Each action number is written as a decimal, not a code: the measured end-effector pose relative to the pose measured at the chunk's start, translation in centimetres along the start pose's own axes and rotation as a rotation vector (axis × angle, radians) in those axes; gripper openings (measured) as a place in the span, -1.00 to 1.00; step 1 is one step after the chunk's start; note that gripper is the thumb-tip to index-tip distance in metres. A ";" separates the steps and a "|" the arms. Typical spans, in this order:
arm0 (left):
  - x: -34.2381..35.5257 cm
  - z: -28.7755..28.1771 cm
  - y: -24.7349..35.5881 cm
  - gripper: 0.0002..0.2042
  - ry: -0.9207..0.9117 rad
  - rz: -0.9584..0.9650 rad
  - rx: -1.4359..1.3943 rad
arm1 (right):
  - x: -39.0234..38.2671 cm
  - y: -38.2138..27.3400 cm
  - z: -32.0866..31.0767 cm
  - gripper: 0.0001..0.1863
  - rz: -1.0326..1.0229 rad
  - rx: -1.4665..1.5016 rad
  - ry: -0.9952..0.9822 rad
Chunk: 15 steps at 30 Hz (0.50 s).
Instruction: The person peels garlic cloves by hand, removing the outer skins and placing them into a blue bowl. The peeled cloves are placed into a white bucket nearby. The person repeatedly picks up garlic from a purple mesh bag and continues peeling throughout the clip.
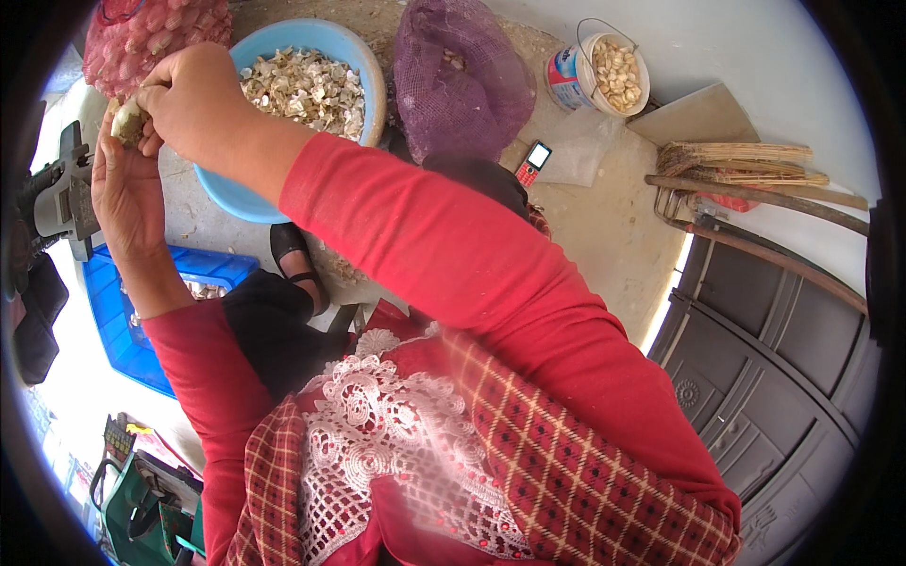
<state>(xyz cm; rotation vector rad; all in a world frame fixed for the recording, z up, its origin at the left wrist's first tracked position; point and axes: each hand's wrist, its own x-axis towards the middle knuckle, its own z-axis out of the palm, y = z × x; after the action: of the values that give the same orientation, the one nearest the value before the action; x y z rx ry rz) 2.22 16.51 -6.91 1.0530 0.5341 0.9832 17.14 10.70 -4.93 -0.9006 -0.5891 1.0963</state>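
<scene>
Both hands are together at upper left, closed on the same item, a pale bulb (129, 124). The bulb looks like garlic, roundish, whitish with greenish-brown patches. It's up in the air between the hands, just below the pink mesh bag (156, 42) in the view.

Left hand (127, 193): comes up from below, palm side partly showing, thumb raised along the bulb's lower left. Grip is partly closed around the bulb; some fingers are hidden behind it.

Right hand (193, 94): arm crosses the body to the left, back of hand toward the camera. Fingers curled in, thumb and fingertips drawn together on the bulb's upper right. Can't tell exactly where each tip lands; the hand's own knuckles cover it.

Around them: the pink mesh bag is filled with bulbs. A light blue basin (379, 90) sits just right of the right hand in view, the right forearm passing across its lower edge; it holds a heap of pale flaky pieces. Blue crate (127, 344) is below, partly behind the left forearm, some pale bits inside.

Farther right: purple mesh bag (462, 75) slumped beside the basin, then a white bucket (569, 77) with a wire handle, full of pale cloves. Red phone (532, 165) lies on the floor (618, 226), screen up, next to a clear plastic sheet (576, 141). Broom (746, 165) lies near the wall, well apart from the hands.
</scene>
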 end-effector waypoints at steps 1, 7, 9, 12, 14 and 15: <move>-0.1 -0.1 0.1 -0.48 0.004 0.005 0.017 | 0.1 -0.1 -0.2 -0.84 -0.005 -0.028 -0.030; -0.5 -0.4 0.5 -0.51 0.004 0.026 0.050 | 0.1 -0.5 -0.4 -0.84 -0.033 -0.095 -0.100; -0.5 -0.4 0.5 -0.52 0.026 0.036 0.062 | 0.1 -0.6 -0.5 -0.84 -0.021 -0.086 -0.106; -0.6 -0.6 0.5 -0.52 0.023 0.037 0.055 | 0.1 -0.5 -0.6 -0.84 0.018 -0.065 -0.114; -0.6 -0.8 0.5 -0.52 0.005 0.036 0.048 | 0.1 -0.4 -0.6 -0.83 0.035 -0.070 -0.120; -0.7 -0.9 0.5 -0.52 -0.027 0.026 0.033 | 0.2 -0.4 -0.6 -0.83 0.022 -0.074 -0.123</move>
<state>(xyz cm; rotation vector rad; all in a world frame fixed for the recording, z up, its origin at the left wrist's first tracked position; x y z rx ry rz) 0.99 16.45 -6.93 1.1032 0.5170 0.9843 17.89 10.62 -4.94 -0.9096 -0.7266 1.1613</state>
